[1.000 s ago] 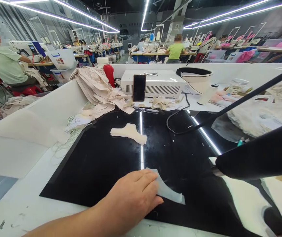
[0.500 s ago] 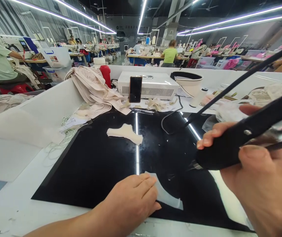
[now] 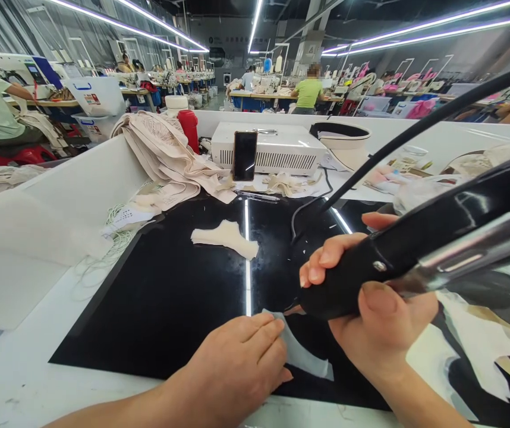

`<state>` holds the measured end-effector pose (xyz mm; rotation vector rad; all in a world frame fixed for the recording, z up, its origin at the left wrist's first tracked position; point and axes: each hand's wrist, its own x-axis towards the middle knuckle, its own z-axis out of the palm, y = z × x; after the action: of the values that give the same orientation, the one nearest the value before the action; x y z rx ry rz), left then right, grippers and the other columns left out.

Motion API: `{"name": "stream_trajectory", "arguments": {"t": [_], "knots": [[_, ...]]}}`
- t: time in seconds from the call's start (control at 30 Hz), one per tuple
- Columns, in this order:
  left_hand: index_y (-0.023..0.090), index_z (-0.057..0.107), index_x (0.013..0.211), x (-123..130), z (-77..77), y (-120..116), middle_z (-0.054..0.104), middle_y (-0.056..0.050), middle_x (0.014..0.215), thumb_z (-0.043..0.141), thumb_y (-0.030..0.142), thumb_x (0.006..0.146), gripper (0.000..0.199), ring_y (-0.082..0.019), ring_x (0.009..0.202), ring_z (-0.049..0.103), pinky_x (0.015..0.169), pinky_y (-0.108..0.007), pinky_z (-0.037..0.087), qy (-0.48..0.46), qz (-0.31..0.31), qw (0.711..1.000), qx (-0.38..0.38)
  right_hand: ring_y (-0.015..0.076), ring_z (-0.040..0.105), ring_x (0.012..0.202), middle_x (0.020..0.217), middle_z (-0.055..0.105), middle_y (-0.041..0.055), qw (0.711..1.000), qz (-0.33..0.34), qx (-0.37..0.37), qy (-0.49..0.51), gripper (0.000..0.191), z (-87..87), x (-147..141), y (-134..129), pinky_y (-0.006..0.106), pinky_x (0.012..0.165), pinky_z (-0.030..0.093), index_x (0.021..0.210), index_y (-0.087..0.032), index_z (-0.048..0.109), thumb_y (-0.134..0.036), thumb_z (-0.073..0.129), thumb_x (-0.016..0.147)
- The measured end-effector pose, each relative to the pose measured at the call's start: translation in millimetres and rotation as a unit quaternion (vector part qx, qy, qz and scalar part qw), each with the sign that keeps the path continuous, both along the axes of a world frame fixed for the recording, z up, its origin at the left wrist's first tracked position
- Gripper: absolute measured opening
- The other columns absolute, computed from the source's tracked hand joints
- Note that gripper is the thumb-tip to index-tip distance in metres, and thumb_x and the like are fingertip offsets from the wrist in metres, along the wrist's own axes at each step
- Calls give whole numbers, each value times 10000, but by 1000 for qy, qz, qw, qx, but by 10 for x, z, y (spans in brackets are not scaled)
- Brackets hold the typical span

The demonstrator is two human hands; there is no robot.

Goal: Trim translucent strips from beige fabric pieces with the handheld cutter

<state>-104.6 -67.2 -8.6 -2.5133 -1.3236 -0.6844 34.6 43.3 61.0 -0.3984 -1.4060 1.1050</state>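
Our left hand (image 3: 237, 362) lies flat, fingers spread, pinning the pale translucent curved fabric piece (image 3: 302, 356) to the glossy black desk (image 3: 170, 297). The piece runs out rightward from that grip, its long axis pointing toward our right hand (image 3: 371, 315). That hand is closed around the black-handled corded tool (image 3: 415, 249), whose tip hangs just above the piece's near end.

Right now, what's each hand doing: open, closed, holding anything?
Left hand: open, flat, pressing the pale fabric piece.
Right hand: closed around the black tool handle.
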Motion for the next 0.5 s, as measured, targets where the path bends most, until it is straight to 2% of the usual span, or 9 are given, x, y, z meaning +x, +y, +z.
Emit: {"name": "stream_trajectory", "arguments": {"t": [0.3,0.5], "knots": [[99,657,1033,4,15,4,728,-76,1193,507,307,1061,257,-196,1161,670,1058,-302,529,0,0,1000,0,176,614,599,832,613,-11,999,6,-11,43,496,6,-34,15,344,527,530,1231,-307,562,-476,800,830],[95,655,1024,-14,32,2,731,-80,1178,487,301,1068,269,-201,1150,675,1012,-309,554,4,0,1000,7,161,612,563,789,658,-27,995,6,-30,92,485,93,-55,22,323,503,538,1177,-274,617,-418,846,775]]}}
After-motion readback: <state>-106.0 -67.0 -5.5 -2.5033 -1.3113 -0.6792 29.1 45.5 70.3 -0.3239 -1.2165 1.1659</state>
